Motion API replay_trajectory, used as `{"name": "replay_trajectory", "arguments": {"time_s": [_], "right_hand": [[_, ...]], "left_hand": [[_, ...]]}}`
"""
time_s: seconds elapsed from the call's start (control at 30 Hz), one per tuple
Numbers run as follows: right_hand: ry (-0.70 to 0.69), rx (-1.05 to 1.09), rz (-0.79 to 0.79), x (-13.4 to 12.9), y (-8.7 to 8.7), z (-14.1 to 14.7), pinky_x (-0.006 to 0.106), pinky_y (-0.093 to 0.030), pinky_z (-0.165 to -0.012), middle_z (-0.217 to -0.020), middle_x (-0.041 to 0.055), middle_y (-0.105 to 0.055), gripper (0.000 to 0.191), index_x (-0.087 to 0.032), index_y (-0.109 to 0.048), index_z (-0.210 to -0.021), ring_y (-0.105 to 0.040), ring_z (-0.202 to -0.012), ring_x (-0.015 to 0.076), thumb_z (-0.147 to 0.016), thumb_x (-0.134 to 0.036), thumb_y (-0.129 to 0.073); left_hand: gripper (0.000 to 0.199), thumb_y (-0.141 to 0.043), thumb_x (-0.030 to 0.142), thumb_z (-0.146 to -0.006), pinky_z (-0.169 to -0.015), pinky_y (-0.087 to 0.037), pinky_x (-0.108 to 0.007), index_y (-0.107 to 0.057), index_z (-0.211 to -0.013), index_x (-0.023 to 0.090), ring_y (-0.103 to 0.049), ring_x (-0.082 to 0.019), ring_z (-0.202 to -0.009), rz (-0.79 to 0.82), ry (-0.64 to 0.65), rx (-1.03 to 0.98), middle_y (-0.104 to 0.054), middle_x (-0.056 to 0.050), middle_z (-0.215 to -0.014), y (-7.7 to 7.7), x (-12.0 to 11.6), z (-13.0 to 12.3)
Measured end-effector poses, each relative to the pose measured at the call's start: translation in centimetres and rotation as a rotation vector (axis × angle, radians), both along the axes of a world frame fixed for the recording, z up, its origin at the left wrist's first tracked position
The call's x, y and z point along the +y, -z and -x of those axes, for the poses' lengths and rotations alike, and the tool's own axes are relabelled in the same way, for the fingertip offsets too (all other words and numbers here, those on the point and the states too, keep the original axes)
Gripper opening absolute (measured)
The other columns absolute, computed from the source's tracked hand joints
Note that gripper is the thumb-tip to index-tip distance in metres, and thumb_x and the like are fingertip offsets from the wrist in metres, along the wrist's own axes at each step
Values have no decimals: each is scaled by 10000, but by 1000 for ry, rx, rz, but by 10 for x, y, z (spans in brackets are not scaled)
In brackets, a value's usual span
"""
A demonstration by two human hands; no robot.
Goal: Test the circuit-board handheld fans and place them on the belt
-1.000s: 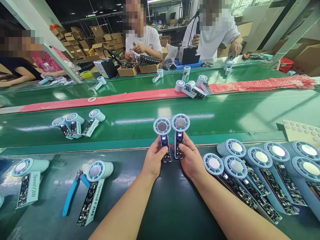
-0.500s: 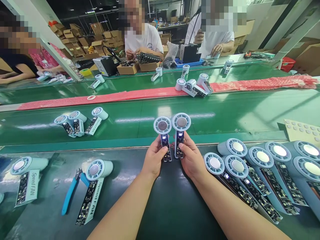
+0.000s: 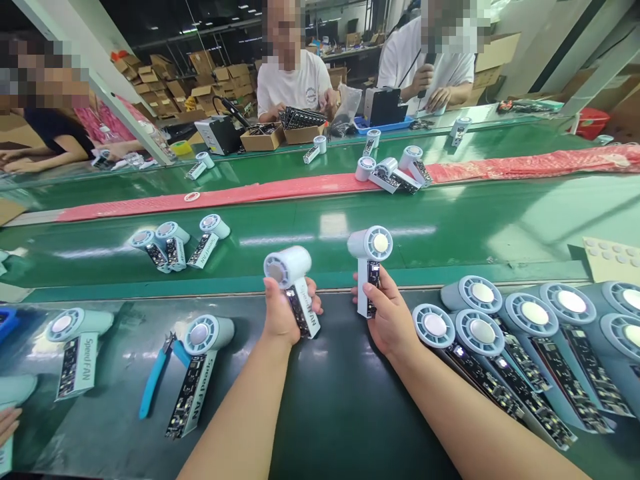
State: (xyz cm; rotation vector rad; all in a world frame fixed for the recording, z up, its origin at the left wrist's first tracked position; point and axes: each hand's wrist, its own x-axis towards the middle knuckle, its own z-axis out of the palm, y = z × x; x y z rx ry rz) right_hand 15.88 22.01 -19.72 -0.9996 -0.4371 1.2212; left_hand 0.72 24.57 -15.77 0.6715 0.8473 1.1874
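My left hand (image 3: 284,313) is closed round the handle of a light-blue handheld fan (image 3: 295,265), its head tilted left and its "FAN" lettering partly showing. In my right hand (image 3: 387,310) is a second handheld fan (image 3: 369,243), held upright by the handle with its bare circuit board facing me and a small light lit on it. The two fans are apart, above the dark bench. To the left of my left hand lie another fan (image 3: 210,337) with an exposed board and blue-handled cutters (image 3: 157,380).
Several fans (image 3: 480,333) crowd the bench at right. Another fan (image 3: 80,333) lies far left, near a co-worker's hand (image 3: 9,423). Three fans (image 3: 170,233) rest on the green conveyor belt (image 3: 280,227). Red wrap (image 3: 280,185) runs along the divider; people work beyond it.
My hands have moved apart, the left one to the left. Both fans have turned, showing their sides. At the far left, a co-worker's hand with a fan has come into view.
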Motion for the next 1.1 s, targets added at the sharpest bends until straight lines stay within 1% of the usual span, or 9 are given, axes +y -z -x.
{"name": "replay_trajectory", "arguments": {"time_s": [0.07, 0.17, 0.4, 0.57, 0.7, 0.8, 0.9, 1.0, 1.1], "right_hand": [[-1, 8, 9, 0, -1, 0, 344, -483, -682, -970, 21, -694, 554, -271, -667, -1111, -602, -741, 186, -591, -375, -827], [-13, 9, 12, 0, -2, -1, 339, -478, -684, -956, 15, -693, 566, -271, -672, -1107, -597, -735, 179, -573, -364, -835], [-22, -8, -3, 0, -1, 0, 339, -467, -696, -963, 11, -683, 559, -275, -674, -1130, -589, -751, 178, -600, -369, -822], [-27, 24, 20, 0, -5, 0, 328, -464, -703, -975, 13, -689, 586, -271, -686, -1126, -585, -746, 169, -568, -357, -842], [-34, 28, 16, 0, -6, -1, 341, -472, -728, -985, 16, -691, 568, -274, -698, -1117, -588, -760, 176, -573, -350, -842], [-32, 29, 24, -1, -5, -1, 349, -478, -728, -995, 22, -694, 584, -275, -692, -1131, -598, -773, 190, -573, -359, -843], [-30, 2, 9, -1, -3, 0, 351, -478, -725, -1004, 22, -693, 576, -283, -678, -1150, -599, -791, 198, -601, -378, -822], [-29, 17, 4, -1, -2, 0, 343, -479, -742, -1015, 15, -688, 574, -291, -681, -1148, -594, -801, 190, -599, -367, -831], [-31, 47, 16, -1, -2, -1, 333, -480, -740, -998, 12, -684, 590, -287, -686, -1135, -586, -795, 183, -574, -359, -853]], "left_hand": [[885, -626, 950, -319, -431, -439, -274, -553, -731, 171, -479, -113, -378, -7, -16, 31, -526, 38, -540, -5, 2, 8], [838, -625, 937, -399, -425, -432, -271, -561, -733, 171, -470, -114, -363, -3, -8, 63, -529, 27, -516, -8, 4, 17], [835, -524, 955, -528, -415, -416, -273, -586, -750, 152, -450, -104, -360, 39, 79, 60, -546, 5, -563, -5, 4, 15], [868, -588, 960, -409, -406, -415, -274, -590, -735, 155, -442, -104, -355, 37, 91, 64, -545, 9, -547, -4, 4, 14], [824, -603, 935, -465, -414, -413, -270, -593, -727, 154, -441, -104, -358, 51, 120, 95, -540, 9, -535, -4, 2, 14], [923, -517, 980, -477, -456, -445, -295, -644, -820, 132, -519, -140, -455, 1, 124, 80, -631, -58, -669, -3, 0, 11], [1010, -557, 964, -469, -609, -511, -337, -668, -1020, 126, -629, -227, -708, -53, 138, 31, -698, -138, -911, -2, -3, 4], [924, -699, 844, -510, -791, -516, -369, -645, -1140, 170, -631, -285, -934, -72, 220, -13, -690, -139, -1057, 3, -7, -3], [817, -786, 719, -532, -822, -499, -367, -635, -1141, 196, -621, -273, -940, -47, 288, -26, -677, -123, -1091, 9, -10, -6]]}}
